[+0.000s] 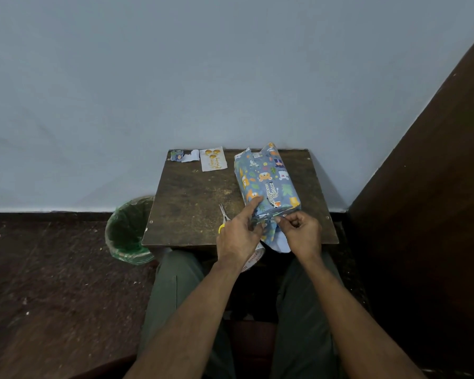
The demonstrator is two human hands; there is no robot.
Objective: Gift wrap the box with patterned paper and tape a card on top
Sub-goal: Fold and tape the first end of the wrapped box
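Observation:
A box wrapped in blue animal-patterned paper (267, 181) lies on the right half of a small dark wooden table (192, 198), its far end paper still standing up. My left hand (238, 233) presses the box's near left corner with a straight finger. My right hand (301, 232) pinches the loose paper flap (275, 236) at the box's near end. A white card with gold balloons (213, 159) lies at the table's far edge. A tape roll (253, 259) shows under my left wrist at the table's front edge.
Scissors with a yellow handle (222, 218) lie left of the box, partly under my left hand. Paper scraps (184, 155) sit at the far left corner. A bin with a green liner (129, 231) stands left of the table. A dark wooden panel (435, 187) rises on the right.

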